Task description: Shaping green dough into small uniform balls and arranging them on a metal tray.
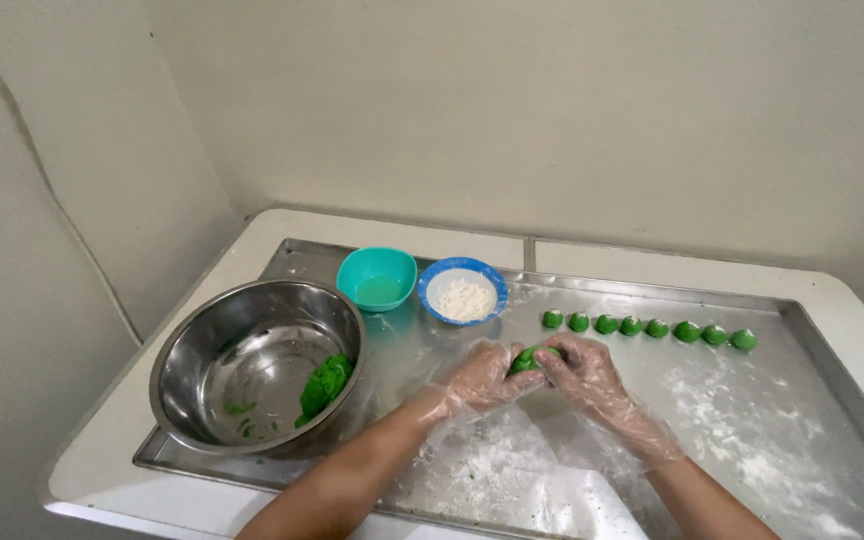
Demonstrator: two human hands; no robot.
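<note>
Dough lump [526, 359], green, is pinched between left hand [480, 378] and right hand [585, 372], both in thin clear plastic gloves, fingers closed around it, right of the steel bowl [214, 345]. It looks soft, light and tacky; judged best cupped gently at its sides. More green dough [325, 384] lies inside the bowl. Eight smooth round balls [646, 328] line up farther right. Floured metal tray [752, 420] lies beneath.

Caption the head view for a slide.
Gloved left hand and right hand shape green dough over a floured metal tray, beside a row of green balls.
</note>
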